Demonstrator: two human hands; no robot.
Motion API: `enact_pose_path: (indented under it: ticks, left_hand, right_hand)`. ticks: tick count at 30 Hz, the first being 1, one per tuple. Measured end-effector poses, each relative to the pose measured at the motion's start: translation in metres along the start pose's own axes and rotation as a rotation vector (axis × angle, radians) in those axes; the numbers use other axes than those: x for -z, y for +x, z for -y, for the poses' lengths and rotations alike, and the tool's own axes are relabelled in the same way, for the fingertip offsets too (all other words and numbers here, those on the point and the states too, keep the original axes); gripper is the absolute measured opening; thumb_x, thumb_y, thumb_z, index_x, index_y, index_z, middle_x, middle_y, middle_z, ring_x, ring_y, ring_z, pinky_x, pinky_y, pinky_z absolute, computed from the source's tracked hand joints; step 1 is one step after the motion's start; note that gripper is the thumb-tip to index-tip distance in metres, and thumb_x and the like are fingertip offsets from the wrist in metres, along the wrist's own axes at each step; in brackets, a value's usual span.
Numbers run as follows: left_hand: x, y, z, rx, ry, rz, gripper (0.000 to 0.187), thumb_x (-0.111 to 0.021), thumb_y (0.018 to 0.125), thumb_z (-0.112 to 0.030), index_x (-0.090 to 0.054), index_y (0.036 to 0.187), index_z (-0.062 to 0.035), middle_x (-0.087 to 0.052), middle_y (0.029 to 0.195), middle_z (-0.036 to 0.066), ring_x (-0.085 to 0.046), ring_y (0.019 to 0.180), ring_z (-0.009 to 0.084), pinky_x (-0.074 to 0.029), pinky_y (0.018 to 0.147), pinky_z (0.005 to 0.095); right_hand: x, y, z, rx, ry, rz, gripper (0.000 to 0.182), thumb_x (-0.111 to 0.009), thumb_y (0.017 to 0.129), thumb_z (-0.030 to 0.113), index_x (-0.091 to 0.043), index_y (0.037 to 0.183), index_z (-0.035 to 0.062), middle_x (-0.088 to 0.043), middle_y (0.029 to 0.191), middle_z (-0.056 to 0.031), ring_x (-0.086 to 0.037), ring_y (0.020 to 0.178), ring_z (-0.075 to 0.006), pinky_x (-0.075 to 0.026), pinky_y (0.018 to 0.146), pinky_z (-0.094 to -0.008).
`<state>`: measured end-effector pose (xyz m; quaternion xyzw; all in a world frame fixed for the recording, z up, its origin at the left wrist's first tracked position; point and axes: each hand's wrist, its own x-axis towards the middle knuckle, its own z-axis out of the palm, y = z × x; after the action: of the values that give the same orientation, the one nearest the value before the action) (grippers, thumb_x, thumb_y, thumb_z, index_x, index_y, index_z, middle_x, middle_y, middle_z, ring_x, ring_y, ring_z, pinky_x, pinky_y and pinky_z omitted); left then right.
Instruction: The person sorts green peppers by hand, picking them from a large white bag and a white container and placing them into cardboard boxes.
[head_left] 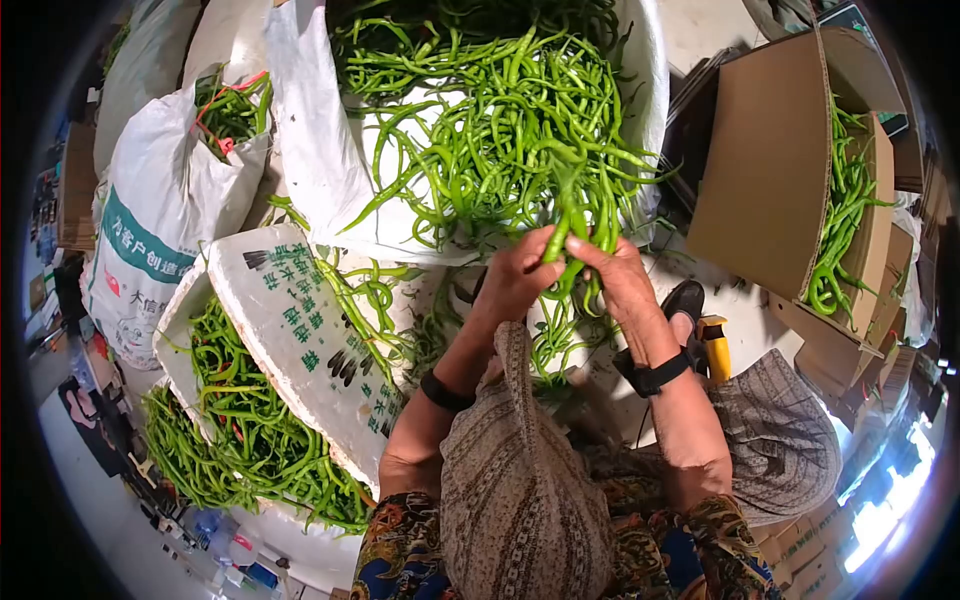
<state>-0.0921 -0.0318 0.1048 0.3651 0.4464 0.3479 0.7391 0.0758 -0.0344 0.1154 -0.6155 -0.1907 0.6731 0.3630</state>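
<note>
Both my hands are together at the near edge of a big white sack-lined container heaped with long green chili peppers. My left hand is closed, its thumb and fingers pinching green chili peppers whose upper ends are slightly blurred. Close beside it, my right hand is closed round more green chili peppers, with some tips showing below its fingers. How many peppers each hand has is hidden. Loose peppers lie on the floor below my hands.
At left, a white foam box holds more peppers, near a stuffed white printed sack. To the right stands a cardboard box with peppers inside. A yellow object is by my shoe.
</note>
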Motion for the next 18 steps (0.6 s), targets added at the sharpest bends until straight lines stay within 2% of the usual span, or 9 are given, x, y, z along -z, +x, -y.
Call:
enact_pose_path:
  ticks: [2, 4, 5, 7, 9, 10, 13, 15, 18]
  left_hand:
    - [0.015, -0.010, -0.005, 0.011, 0.060, -0.093, 0.039, -0.058, 0.087, -0.004, -0.054, 0.126, 0.0023, -0.063, 0.106, 0.003, -0.057, 0.094, 0.0090, -0.045, 0.086, 0.0241]
    - [0.012, -0.025, -0.039, 0.009, 0.039, -0.211, 0.029, -0.055, 0.091, -0.012, -0.059, 0.118, 0.0007, -0.064, 0.106, 0.005, -0.058, 0.093, 0.0096, -0.045, 0.084, 0.0243]
    - [0.016, -0.030, -0.043, -0.040, 0.027, -0.205, 0.029, -0.054, 0.092, -0.013, -0.058, 0.117, 0.0009, -0.064, 0.107, 0.006, -0.058, 0.093, 0.0108, -0.045, 0.085, 0.0249]
    - [0.031, -0.044, -0.055, -0.143, 0.012, -0.199, 0.028, -0.052, 0.094, -0.016, -0.057, 0.115, 0.0013, -0.064, 0.107, 0.008, -0.059, 0.095, 0.0131, -0.045, 0.086, 0.0263]
    - [0.036, -0.058, -0.077, -0.163, 0.051, -0.267, 0.030, -0.048, 0.095, -0.016, -0.054, 0.119, 0.0021, -0.063, 0.111, 0.012, -0.059, 0.102, 0.0189, -0.045, 0.090, 0.0302]
    - [0.037, -0.066, -0.085, -0.170, 0.067, -0.296, 0.031, -0.046, 0.096, -0.016, -0.052, 0.121, 0.0025, -0.063, 0.112, 0.013, -0.059, 0.105, 0.0218, -0.045, 0.091, 0.0322]
    - [0.050, -0.097, -0.099, -0.272, -0.044, -0.483, 0.033, -0.048, 0.096, -0.017, -0.048, 0.123, 0.0019, -0.062, 0.111, 0.013, -0.058, 0.105, 0.0213, -0.045, 0.093, 0.0346]
    - [0.065, -0.132, -0.119, -0.259, -0.041, -0.685, 0.041, -0.052, 0.096, -0.021, -0.043, 0.129, 0.0014, -0.063, 0.105, 0.014, -0.062, 0.092, 0.0211, -0.048, 0.089, 0.0354]
    - [0.131, -0.207, -0.131, -0.611, -0.527, -0.569, 0.047, -0.059, 0.093, -0.019, -0.042, 0.132, 0.0009, -0.059, 0.113, 0.013, -0.059, 0.099, 0.0212, -0.049, 0.087, 0.0342]
  right_hand:
    - [0.007, 0.001, 0.007, -0.046, 0.031, -0.020, 0.022, -0.075, 0.082, 0.025, -0.068, 0.095, 0.0088, -0.069, 0.087, -0.0007, -0.055, 0.067, -0.0077, -0.038, 0.059, -0.0216]
    - [0.024, 0.006, 0.007, -0.028, 0.131, -0.037, 0.020, -0.071, 0.085, 0.025, -0.067, 0.097, 0.0096, -0.069, 0.089, -0.0011, -0.057, 0.075, -0.0084, -0.039, 0.063, -0.0227]
    - [0.031, 0.007, 0.010, -0.031, 0.194, -0.051, 0.018, -0.070, 0.087, 0.024, -0.067, 0.098, 0.0101, -0.069, 0.091, -0.0011, -0.059, 0.079, -0.0092, -0.041, 0.065, -0.0240]
    - [0.046, 0.012, 0.003, -0.017, 0.300, 0.004, 0.023, -0.066, 0.090, 0.025, -0.065, 0.100, 0.0043, -0.068, 0.097, -0.0057, -0.061, 0.089, -0.0159, -0.047, 0.083, -0.0310]
    - [0.051, 0.010, 0.001, -0.031, 0.314, -0.005, 0.025, -0.066, 0.090, 0.026, -0.065, 0.100, 0.0029, -0.067, 0.099, -0.0078, -0.061, 0.094, -0.0185, -0.047, 0.090, -0.0340]
    - [0.054, 0.009, 0.002, -0.044, 0.310, 0.005, 0.025, -0.066, 0.090, 0.026, -0.065, 0.100, 0.0032, -0.067, 0.099, -0.0080, -0.061, 0.094, -0.0185, -0.047, 0.090, -0.0344]
    - [0.059, 0.007, 0.001, -0.071, 0.296, 0.009, 0.025, -0.067, 0.089, 0.025, -0.064, 0.102, 0.0038, -0.067, 0.098, -0.0077, -0.061, 0.094, -0.0182, -0.047, 0.088, -0.0340]
    - [0.061, 0.007, -0.007, -0.067, 0.287, -0.032, 0.028, -0.068, 0.089, 0.026, -0.063, 0.106, 0.0038, -0.068, 0.094, -0.0062, -0.061, 0.091, -0.0173, -0.048, 0.084, -0.0318]
    - [0.074, 0.009, -0.020, -0.177, 0.365, 0.003, 0.028, -0.068, 0.089, 0.020, -0.061, 0.109, 0.0025, -0.067, 0.094, -0.0076, -0.064, 0.091, -0.0194, -0.053, 0.082, -0.0327]
